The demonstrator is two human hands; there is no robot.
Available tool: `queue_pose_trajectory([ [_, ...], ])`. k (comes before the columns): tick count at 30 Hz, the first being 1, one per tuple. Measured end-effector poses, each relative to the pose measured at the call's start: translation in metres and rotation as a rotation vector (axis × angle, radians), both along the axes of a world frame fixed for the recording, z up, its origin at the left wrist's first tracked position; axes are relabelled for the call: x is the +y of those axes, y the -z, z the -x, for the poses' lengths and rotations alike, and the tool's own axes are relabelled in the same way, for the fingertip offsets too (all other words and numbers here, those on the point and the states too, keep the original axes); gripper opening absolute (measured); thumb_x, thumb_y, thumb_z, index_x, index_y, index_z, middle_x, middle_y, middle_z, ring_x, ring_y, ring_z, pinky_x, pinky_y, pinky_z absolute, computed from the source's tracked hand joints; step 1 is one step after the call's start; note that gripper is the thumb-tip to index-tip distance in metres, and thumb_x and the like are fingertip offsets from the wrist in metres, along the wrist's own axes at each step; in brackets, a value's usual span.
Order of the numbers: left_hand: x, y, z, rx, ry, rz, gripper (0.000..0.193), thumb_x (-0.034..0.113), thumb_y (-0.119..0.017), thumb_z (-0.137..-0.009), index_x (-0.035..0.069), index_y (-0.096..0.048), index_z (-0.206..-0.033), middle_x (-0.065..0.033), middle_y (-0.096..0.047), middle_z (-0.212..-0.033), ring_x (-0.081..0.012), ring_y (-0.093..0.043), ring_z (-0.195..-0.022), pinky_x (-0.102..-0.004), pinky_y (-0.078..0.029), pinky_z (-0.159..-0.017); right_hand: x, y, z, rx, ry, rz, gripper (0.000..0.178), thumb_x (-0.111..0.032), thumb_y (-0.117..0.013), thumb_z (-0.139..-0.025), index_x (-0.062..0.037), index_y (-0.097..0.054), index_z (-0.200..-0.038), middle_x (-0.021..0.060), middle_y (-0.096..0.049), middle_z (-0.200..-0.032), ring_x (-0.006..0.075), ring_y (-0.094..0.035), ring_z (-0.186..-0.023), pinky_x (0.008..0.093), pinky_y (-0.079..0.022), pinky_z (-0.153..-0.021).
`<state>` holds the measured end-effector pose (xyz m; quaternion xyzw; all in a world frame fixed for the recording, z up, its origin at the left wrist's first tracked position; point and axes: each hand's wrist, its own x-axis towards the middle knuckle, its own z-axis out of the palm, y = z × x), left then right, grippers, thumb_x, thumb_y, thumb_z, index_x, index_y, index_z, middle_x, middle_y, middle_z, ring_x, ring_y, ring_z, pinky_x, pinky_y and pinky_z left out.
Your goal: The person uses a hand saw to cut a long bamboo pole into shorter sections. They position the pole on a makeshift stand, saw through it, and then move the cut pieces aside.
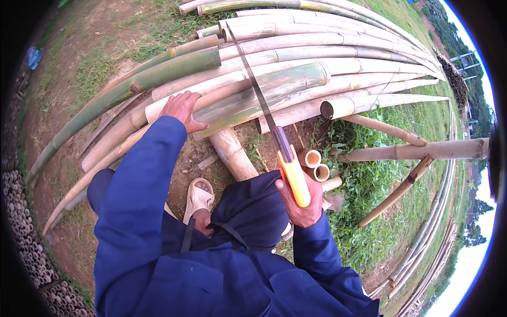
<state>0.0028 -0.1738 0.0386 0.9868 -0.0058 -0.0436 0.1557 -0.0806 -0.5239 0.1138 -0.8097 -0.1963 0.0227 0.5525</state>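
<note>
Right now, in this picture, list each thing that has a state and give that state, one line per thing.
Saw: held up, blade lying across the bamboo pile.
Right hand: fingers closed round the saw's orange handle.
Left hand: flat on a bamboo pole, pressing it.
Bamboo poles: stacked lying on their sides, ends hollow.
Cut pieces: short, lying on the ground.
Sandal: on the foot, on the dirt.

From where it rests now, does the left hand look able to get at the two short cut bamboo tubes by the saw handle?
Probably not directly. The left hand rests on the bamboo pile, while the short tubes lie across the saw, beside the right hand.
</note>
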Motion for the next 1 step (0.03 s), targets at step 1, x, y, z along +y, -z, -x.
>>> queue_pose_trajectory([
  [1, 0.0, 0.0014, -0.0003, 0.006, 0.0, 0.01, 0.084, 0.046, -0.089, -0.068, 0.008, -0.057, -0.137, -0.0163, -0.062, -0.127, -0.0339, -0.057, -0.126, -0.0431, -0.038, -0.114, -0.0023, 0.0049, -0.0026, 0.003, -0.001, 0.003, 0.047, -0.008, -0.075, -0.093, -0.0011, -0.062, -0.138, 0.0206, -0.073, -0.12, 0.0212, -0.072, -0.109, 0.0283, -0.051, -0.095],
])
